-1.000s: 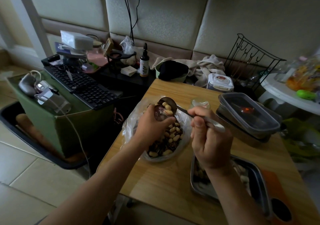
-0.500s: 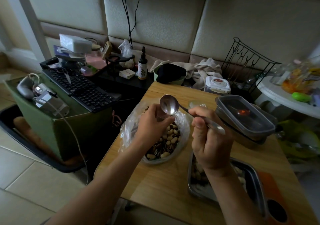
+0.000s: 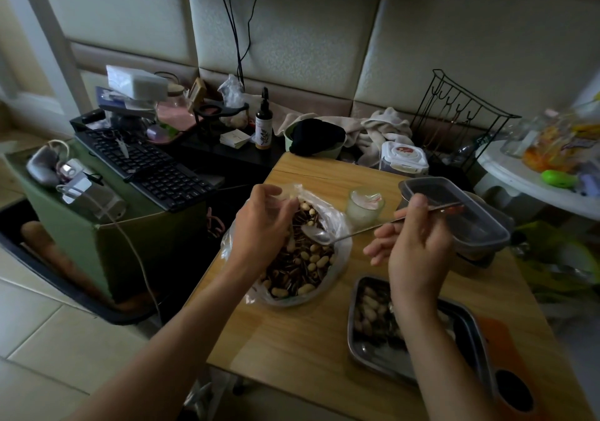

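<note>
A clear plastic bag full of peanuts and dark striped seeds lies open on the wooden table. My left hand hovers over the bag's left side, fingers loosely curled, and I cannot tell whether it holds anything. My right hand pinches the handle of a metal spoon, whose bowl dips into the nuts. A steel tray with some peanuts sits at the front right, partly hidden by my right forearm.
A small glass jar stands just behind the bag. A lidded plastic container sits at the right edge of the table. A black keyboard on a green box lies to the left. A wire rack and cloths crowd the back.
The spoon has come down from above the bag into the nuts, its bowl now empty of peanuts. My left hand let go of the small cup it held and moved left over the bag.
</note>
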Motion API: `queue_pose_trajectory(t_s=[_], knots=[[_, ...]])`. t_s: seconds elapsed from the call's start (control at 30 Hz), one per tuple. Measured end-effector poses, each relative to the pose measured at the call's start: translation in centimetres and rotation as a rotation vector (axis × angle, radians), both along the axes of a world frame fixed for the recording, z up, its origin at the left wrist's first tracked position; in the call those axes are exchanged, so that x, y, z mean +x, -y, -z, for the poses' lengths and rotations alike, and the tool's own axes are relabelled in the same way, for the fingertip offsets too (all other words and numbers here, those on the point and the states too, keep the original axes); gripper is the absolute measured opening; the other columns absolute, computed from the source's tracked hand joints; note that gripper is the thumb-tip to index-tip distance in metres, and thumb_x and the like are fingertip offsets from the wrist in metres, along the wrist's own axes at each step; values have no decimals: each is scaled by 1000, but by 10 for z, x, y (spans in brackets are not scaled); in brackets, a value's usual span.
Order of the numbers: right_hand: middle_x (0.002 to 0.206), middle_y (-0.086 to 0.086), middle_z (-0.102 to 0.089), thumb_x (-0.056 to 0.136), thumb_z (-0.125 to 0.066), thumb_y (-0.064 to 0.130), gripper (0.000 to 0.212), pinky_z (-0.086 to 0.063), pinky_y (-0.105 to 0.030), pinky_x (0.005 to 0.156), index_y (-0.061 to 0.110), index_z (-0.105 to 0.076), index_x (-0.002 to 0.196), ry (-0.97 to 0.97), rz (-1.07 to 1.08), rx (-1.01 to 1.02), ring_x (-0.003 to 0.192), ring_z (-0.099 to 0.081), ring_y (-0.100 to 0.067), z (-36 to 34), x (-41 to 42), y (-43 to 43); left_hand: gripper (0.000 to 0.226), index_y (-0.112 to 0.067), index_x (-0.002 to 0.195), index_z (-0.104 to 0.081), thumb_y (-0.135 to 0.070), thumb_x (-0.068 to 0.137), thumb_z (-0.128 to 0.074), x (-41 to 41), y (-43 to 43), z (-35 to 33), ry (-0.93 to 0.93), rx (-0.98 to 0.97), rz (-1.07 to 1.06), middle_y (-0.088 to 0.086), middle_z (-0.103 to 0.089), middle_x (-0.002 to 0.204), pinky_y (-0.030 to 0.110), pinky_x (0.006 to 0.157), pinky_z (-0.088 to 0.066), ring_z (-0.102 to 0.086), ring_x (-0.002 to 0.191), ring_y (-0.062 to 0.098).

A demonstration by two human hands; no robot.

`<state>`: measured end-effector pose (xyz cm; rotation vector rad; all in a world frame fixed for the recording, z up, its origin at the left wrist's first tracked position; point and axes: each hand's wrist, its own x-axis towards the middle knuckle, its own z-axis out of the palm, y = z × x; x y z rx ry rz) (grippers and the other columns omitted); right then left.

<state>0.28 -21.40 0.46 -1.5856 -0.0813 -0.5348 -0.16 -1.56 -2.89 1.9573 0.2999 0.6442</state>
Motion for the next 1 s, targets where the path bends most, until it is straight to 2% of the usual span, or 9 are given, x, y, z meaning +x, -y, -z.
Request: queue_pose_trajectory(t_s=[0.17,0.23,0.3,0.37,0.5,0.67,0.8,1.0], knots=[[58,-9,-68,106,-48,48,47,-48,-26,38,6,-59,87,-247,-33,152,45,-66,-26,6,3,-8,63,-20,138,-42,-48,89,-71,-7,-5,10,-83,-57,63,-9,-69,104,25,81,-56,-66,98,2],[57,-9,-68,106,-48,48,50,-49,-27,39,4,-60,85,-324,-32,186,46,-67,-25,9,3,-11,67,-22,137,-41,-50,86,-74,-9,-7,14,-152,-81,79,-9,-67,109,22,74,-52,-65,99,4],[57,-10,-69,107,-48,47,52,-49,-26,39,2,-62,85,-368,-21,216,47,-68,-24,11,4,-12,58,-23,129,-44,-44,86,-76,-11,-6,15,-211,-95,108,-8,-64,108,18,68,-46,-61,95,2],[57,-9,-69,107,-50,45,50,-50,-24,39,2,-63,85,-386,-6,226,46,-68,-23,12,5,-13,45,-24,122,-48,-37,89,-76,-12,-5,16,-224,-132,130,-6,-64,106,19,67,-46,-61,93,4],[57,-8,-70,107,-53,40,41,-52,-26,41,9,-62,82,-350,29,187,48,-69,-25,11,5,-8,30,-20,120,-56,-34,97,-67,-11,-6,13,-216,-135,92,-4,-65,105,27,70,-54,-63,93,9],[64,-8,-72,106,-57,37,31,-55,-33,47,13,-64,87,-264,65,78,52,-72,-30,11,5,1,29,-16,123,-55,-30,99,-64,-8,-5,17,-273,10,25,-2,-63,104,20,63,-43,-53,83,1],[66,-9,-72,105,-57,33,30,-57,-30,45,10,-64,88,-235,74,57,51,-72,-28,10,3,3,33,-15,126,-53,-30,98,-64,-6,-4,20,-352,105,28,-4,-60,107,16,60,-38,-52,83,2],[68,-10,-72,106,-57,32,30,-59,-33,47,5,-65,94,-156,46,-11,51,-72,-25,12,0,-2,38,-12,128,-54,-29,96,-66,-6,-2,22,-379,168,68,8,-67,116,40,84,-56,-62,100,22]])
